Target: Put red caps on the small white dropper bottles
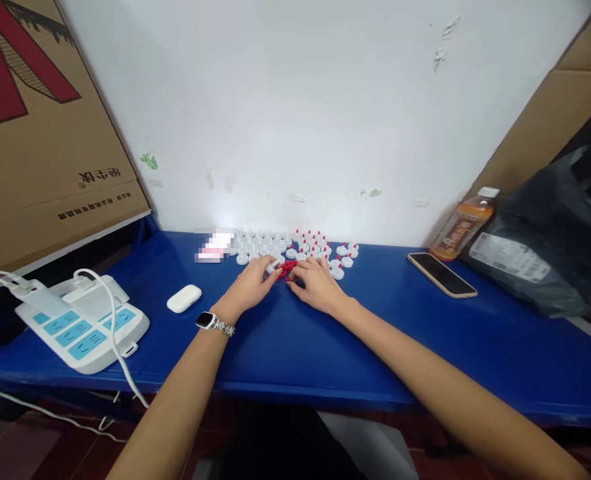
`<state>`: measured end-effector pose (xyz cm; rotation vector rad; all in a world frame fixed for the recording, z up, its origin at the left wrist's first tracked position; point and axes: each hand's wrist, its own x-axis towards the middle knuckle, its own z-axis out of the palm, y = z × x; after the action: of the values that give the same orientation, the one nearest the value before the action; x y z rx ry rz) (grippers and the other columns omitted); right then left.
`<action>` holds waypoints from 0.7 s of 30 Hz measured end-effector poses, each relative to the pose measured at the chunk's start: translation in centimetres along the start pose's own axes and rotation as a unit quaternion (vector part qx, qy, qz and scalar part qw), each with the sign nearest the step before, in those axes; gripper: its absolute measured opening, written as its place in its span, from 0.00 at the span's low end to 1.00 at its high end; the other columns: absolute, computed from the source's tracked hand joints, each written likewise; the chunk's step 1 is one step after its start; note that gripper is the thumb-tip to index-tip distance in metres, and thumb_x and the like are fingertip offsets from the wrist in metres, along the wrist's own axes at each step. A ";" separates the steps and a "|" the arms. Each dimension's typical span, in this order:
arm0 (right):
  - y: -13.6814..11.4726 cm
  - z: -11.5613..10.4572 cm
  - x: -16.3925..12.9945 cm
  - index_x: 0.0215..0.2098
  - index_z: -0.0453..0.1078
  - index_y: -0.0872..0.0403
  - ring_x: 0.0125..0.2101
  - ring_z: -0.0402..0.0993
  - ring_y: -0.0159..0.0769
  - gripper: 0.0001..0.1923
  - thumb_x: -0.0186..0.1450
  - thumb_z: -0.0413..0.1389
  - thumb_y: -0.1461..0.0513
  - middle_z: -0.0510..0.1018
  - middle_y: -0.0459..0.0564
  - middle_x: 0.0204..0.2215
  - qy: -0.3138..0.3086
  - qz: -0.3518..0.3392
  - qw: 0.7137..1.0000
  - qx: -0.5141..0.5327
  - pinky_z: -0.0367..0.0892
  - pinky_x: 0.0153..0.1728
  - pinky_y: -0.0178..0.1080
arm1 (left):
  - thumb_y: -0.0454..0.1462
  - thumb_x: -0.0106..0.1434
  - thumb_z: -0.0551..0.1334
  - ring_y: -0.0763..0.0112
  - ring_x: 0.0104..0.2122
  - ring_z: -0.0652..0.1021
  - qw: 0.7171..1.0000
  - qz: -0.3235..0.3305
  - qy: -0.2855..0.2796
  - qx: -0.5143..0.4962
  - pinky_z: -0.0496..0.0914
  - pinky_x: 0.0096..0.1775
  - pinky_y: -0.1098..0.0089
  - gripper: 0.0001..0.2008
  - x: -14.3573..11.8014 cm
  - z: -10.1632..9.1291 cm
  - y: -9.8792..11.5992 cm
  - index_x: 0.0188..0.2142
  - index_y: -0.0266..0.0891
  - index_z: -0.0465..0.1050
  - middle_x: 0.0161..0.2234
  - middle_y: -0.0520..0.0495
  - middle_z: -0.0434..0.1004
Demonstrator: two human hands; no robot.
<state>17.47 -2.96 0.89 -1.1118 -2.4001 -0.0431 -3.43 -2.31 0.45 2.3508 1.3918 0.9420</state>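
Over the blue table, my left hand [250, 285] is closed around a white nozzle cap [272, 265], thumb and fingers gripping its sides. My right hand [319, 283] has its fingers curled together at the pile of small red tips [288, 268] between both hands. A bit of red shows by its thumb; whether it is pinched is hidden by the fingers. Behind my left hand stand several plain white nozzle caps [260, 241]. Several white caps with red tips [316, 245] are grouped behind and to the right of my right hand.
A white earbud case [184, 299] and a power strip [90, 333] with cables lie at left. On the right are a phone [441, 275], an orange drink bottle [463, 223] and a dark plastic bag [550, 220]. A white wall [315, 120] closes off the table's back.
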 end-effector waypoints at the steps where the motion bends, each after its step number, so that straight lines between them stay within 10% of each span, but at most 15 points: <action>1: 0.0 -0.2 -0.2 0.34 0.72 0.53 0.43 0.66 0.43 0.06 0.69 0.57 0.60 0.77 0.50 0.35 -0.002 0.004 1.000 -0.002 0.53 0.46 0.46 | 0.49 0.70 0.54 0.61 0.41 0.76 1.000 0.000 -0.002 -0.003 0.71 0.46 0.60 0.19 0.0 0.0 0.1 0.50 0.39 0.70 0.43 0.41 0.76; 21: 0.3 -0.3 -0.5 0.37 0.71 0.52 0.44 0.66 0.42 0.03 0.69 0.56 0.63 0.76 0.50 0.38 -0.014 -0.006 1.000 0.001 0.53 0.46 0.45 | 0.48 0.71 0.53 0.61 0.42 0.76 1.000 0.000 -0.029 -0.009 0.71 0.45 0.61 0.17 -0.3 0.2 1.5 0.47 0.40 0.70 0.43 0.42 0.76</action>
<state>18.12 -3.17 0.83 -1.1040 -2.4305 -0.0301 -2.32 -3.32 0.94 2.3454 1.3554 0.8755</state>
